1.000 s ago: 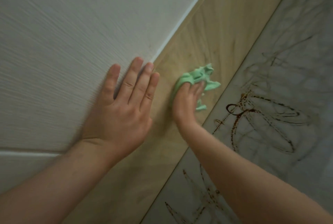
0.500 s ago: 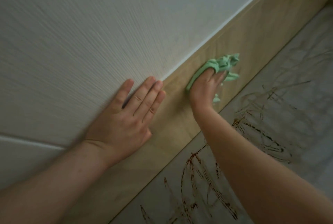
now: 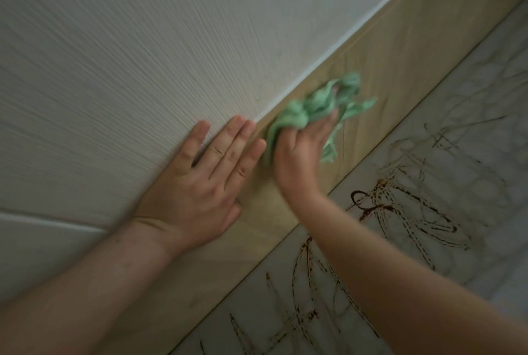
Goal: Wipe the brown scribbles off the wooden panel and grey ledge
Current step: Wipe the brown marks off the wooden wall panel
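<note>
wooden panel (image 3: pixel 405 57): cloth (image 3: pixel 311 107) under right hand (image 3: pixel 300 154)

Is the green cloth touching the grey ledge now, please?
No, the right hand holds the cloth on the wooden panel, above the grey ledge.

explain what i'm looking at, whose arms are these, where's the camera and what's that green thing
No machine here: these are a person's two bare arms, filmed by one wide-angle camera worn on their head, looking down at the hands. The left hand rests flat and open on the white ribbed wall. The right hand holds a bunched green cloth against the wooden panel, the tan strip below the wall; it is blurred. Beside that strip lies the grey ledge, covered with brown scribbles.
</note>
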### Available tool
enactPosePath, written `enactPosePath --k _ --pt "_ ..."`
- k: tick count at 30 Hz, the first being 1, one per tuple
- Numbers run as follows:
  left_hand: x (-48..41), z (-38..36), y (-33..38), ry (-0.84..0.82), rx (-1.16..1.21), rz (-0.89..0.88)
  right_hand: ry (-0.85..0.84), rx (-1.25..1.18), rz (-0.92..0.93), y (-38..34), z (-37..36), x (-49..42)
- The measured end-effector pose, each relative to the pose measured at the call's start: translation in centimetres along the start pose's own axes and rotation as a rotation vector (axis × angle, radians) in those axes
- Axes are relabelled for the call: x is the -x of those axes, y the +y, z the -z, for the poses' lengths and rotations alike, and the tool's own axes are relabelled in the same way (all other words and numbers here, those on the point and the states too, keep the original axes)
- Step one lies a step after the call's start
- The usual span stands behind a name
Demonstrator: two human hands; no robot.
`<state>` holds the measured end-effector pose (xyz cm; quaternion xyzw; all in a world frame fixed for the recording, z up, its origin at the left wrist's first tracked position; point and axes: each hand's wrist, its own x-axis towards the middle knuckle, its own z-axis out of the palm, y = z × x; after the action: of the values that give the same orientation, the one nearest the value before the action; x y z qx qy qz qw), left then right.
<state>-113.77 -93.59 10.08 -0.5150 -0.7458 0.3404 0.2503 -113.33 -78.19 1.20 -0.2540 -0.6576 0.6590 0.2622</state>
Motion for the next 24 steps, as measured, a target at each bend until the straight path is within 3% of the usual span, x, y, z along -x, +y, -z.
enactPosePath --k 4,7,12,14,17,21,24 --pt "-0.3 0.3 -0.1 0.032 0.047 0.008 -0.228 0.145 0.183 5.5 -1.5 7.4" --pt "-0.7 0.4 0.2 0.025 0.035 0.007 -0.245 0.207 0.001 9.5 -0.8 7.0" --pt "-0.4 0.2 0.3 -0.015 0.014 -0.008 0.069 -0.091 -0.615 8.6 1.9 -1.8" --pt "-0.2 0.1 0.1 -0.022 0.007 -0.001 0.115 -0.14 -0.642 6.5 1.4 -3.2" --pt "-0.2 -0.1 -0.3 -0.031 0.014 0.024 0.009 -0.179 -0.569 4.3 1.9 0.1" --pt "-0.2 0.1 -0.2 -0.059 0.032 0.035 -0.003 -0.611 -0.724 3.7 7.5 2.9" --pt "0.1 0.6 -0.5 -0.062 0.096 0.036 -0.1 -0.763 -0.728 3.1 10.9 3.9"
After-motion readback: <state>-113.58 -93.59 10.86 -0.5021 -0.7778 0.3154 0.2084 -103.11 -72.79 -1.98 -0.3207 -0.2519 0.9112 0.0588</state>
